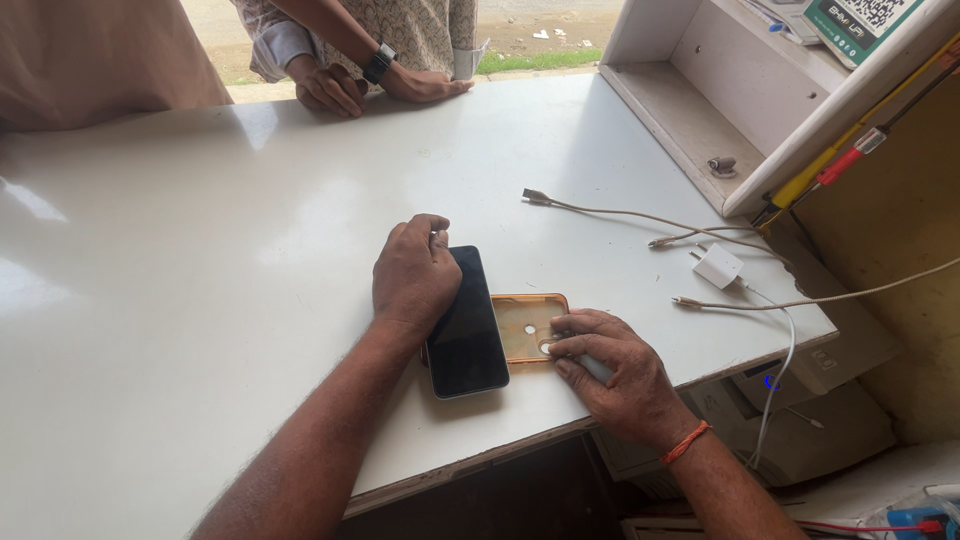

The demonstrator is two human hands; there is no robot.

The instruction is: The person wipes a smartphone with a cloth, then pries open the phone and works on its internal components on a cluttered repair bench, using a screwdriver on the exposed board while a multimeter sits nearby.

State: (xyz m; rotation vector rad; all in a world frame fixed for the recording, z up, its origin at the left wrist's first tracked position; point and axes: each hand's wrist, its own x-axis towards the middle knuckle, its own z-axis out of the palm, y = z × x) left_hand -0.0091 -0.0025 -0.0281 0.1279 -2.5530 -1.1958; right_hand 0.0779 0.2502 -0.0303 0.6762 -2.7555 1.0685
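A black smartphone (pixel 468 328) lies screen up on the white counter (pixel 200 250). My left hand (pixel 412 276) rests curled on its upper left edge, gripping it. Right beside the phone lies a clear orange phone case (pixel 524 322), inside facing up. My right hand (pixel 610 372) presses fingertips on the case's right edge and seems to hold a small pale object under the fingers, which is mostly hidden. An orange thread band circles my right wrist.
Another person's hands (pixel 370 85), one with a dark wristwatch, rest on the counter's far edge. Beige charging cables (pixel 640 215) and a white charger plug (pixel 718 266) lie at right. A white shelf unit (pixel 700 120) stands at the back right. A printer sits below the counter.
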